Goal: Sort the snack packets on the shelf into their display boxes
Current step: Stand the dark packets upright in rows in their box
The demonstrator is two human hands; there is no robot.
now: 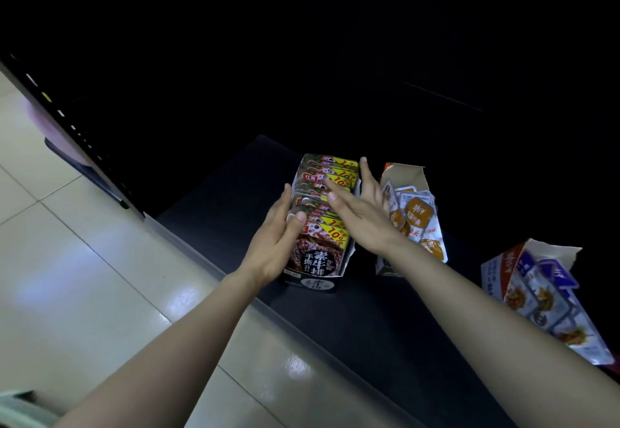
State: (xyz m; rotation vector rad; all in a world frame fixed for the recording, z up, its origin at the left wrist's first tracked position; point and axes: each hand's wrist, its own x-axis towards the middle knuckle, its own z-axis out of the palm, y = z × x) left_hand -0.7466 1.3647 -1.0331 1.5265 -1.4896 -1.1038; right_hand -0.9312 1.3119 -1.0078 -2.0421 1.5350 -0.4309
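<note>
Left hand [278,236] and right hand [360,206], fingers straight, press the packets [330,176] square in their box [310,285] at the shelf's [218,199] front edge. Likely next: the orange packets [417,216].

- The left hand [278,239] covers the brown packets' [330,236] left side.
- The right hand [364,213] hides some orange packets [417,218].
- Past the hands, the shelf [369,343] is too dark.

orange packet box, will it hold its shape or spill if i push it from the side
Probably flimsy: the orange box is thin card with a torn top. Its packets lean loosely over the rim, so a push may spill some. It likely slides easily on the smooth shelf.
</note>
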